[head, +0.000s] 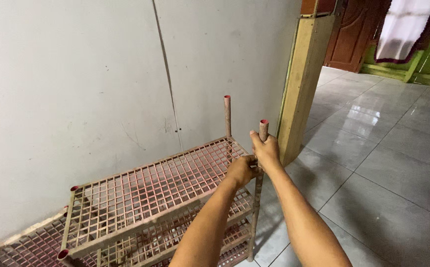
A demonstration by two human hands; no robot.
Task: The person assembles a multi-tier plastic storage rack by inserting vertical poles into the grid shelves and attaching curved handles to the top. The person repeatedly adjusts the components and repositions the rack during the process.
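A person's right hand [266,150] wraps around a reddish tube post [263,129] at the near corner of a pink plastic lattice rack [145,193], while the left hand [242,169] grips the same post just below, at the edge of the top shelf. A second post [227,114] rises upright at the far corner, close to the grey wall [76,89]. Lower shelves show beneath the top grid. To the right, a yellowish door frame [301,84] opens onto glossy grey floor tiles [383,148], with a brown wooden door [353,34] and a white curtain [403,27] beyond
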